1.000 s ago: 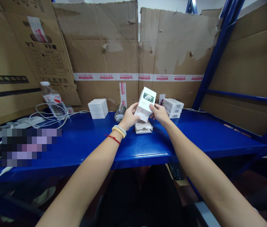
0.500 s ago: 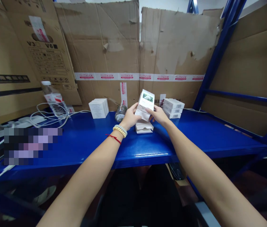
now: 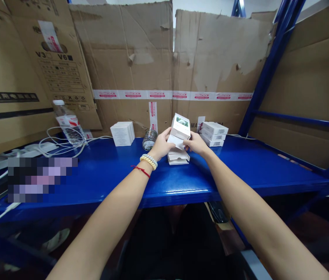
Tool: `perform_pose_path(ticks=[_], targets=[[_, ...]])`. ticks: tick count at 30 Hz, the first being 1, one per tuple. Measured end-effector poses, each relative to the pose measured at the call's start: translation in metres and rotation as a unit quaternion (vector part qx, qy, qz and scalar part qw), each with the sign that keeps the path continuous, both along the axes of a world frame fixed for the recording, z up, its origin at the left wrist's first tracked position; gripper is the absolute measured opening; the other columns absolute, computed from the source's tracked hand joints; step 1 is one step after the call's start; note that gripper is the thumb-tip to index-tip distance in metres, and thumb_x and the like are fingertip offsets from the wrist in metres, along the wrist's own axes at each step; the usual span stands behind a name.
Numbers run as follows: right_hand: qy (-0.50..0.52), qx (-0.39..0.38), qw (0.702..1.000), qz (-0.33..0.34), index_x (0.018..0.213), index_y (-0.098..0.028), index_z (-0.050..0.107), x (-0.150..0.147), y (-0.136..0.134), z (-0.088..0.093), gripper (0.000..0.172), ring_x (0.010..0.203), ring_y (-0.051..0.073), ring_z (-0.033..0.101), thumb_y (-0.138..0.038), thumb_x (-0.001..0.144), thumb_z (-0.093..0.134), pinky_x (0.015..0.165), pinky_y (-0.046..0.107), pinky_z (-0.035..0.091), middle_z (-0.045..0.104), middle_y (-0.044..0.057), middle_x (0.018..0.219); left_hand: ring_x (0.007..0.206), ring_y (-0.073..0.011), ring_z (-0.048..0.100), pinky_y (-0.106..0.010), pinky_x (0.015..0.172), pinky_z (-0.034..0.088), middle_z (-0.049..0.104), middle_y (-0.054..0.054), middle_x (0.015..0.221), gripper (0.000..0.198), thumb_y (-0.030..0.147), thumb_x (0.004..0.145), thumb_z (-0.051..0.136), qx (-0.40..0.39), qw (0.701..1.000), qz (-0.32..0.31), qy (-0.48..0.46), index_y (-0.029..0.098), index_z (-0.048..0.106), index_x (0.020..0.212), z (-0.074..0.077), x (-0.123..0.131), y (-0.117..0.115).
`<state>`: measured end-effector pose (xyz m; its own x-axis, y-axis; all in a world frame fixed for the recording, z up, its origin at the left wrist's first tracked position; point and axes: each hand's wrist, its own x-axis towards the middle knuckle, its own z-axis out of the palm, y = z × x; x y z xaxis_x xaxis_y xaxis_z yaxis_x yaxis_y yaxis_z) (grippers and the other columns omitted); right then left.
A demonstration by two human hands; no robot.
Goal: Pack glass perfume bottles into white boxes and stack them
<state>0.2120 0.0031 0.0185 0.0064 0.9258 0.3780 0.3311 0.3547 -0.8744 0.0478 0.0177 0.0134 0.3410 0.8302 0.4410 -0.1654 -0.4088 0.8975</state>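
Note:
Over the blue shelf I hold a small white carton (image 3: 181,126) with a green picture on its top face, tilted up away from me. A pale flap (image 3: 176,142) shows at its near end. My left hand (image 3: 163,145) is closed on the left side, thumb lying on the flap. On the right edge my right hand (image 3: 197,143) grips with thumb and fingers; some fingertips are hidden behind the carton. Just below stands another white box (image 3: 178,158) with its front end open. Whether the two touch, I cannot tell.
Stacked white boxes (image 3: 214,134) stand to the right, and a row of white boxes (image 3: 122,133) to the left. Near my left hand is a glass jar (image 3: 149,139). A water bottle (image 3: 69,123) and tangled white cable (image 3: 47,147) lie farther left. Cardboard (image 3: 129,70) walls the back.
My right thumb has slid from the carton's face down toward the flap at its lower right. The carton has sunk slightly, and more of the flap shows.

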Motion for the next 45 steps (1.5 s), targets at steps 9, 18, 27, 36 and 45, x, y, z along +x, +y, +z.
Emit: perform_pose_path(ticks=[9,18,27,36,45], targets=[[0.022,-0.003,0.999,0.032,0.109,-0.012,0.063,0.004,0.004,0.0,0.058,0.041,0.012,0.052,-0.006,0.053,0.049,0.036,0.019,0.036,0.057,-0.004,0.047,0.074,-0.0166,0.062,-0.026,0.065,0.051,0.07,-0.006,0.09,0.066,0.006,0.056,0.061,-0.02,0.999,0.025,0.006,0.012,0.057,0.122,0.006,-0.002,-0.006],[0.015,0.014,0.999,0.041,0.116,-0.014,0.065,0.003,0.003,0.0,0.059,0.043,0.012,0.052,-0.009,0.057,0.053,0.039,0.019,0.035,0.057,-0.004,0.047,0.074,-0.0181,0.064,-0.031,0.069,0.053,0.07,-0.01,0.093,0.066,0.021,0.067,0.071,-0.011,0.994,0.107,0.03,0.013,0.05,0.129,0.0,-0.002,0.0],[-0.016,0.034,0.998,0.043,0.119,-0.015,0.064,0.003,0.003,-0.001,0.064,0.046,0.012,0.054,-0.007,0.057,0.049,0.041,0.018,0.037,0.057,-0.004,0.05,0.092,-0.022,0.064,-0.032,0.084,0.05,0.071,-0.01,0.101,0.039,0.02,0.069,0.066,0.057,0.978,0.189,0.068,0.014,0.066,0.108,-0.008,-0.007,0.015],[-0.003,-0.004,1.0,0.02,0.096,-0.009,0.068,0.003,-0.002,0.004,0.032,0.046,0.013,0.056,-0.012,0.067,0.056,0.038,0.02,0.037,0.065,0.003,0.06,0.068,-0.0177,0.06,-0.024,0.056,0.045,0.069,-0.004,0.078,0.033,0.027,0.077,0.048,0.045,0.98,0.161,0.106,0.015,0.072,0.096,-0.001,-0.008,0.009],[-0.049,-0.008,0.998,-0.046,0.088,-0.008,0.068,0.001,-0.002,0.004,0.02,0.047,0.008,0.054,-0.021,0.077,0.058,0.041,0.018,0.039,0.068,0.005,0.07,0.063,-0.0169,0.058,-0.026,0.06,0.046,0.065,-0.003,0.065,0.04,0.047,0.083,0.046,0.068,0.977,0.165,0.12,0.014,0.067,0.073,-0.002,-0.007,0.01]])
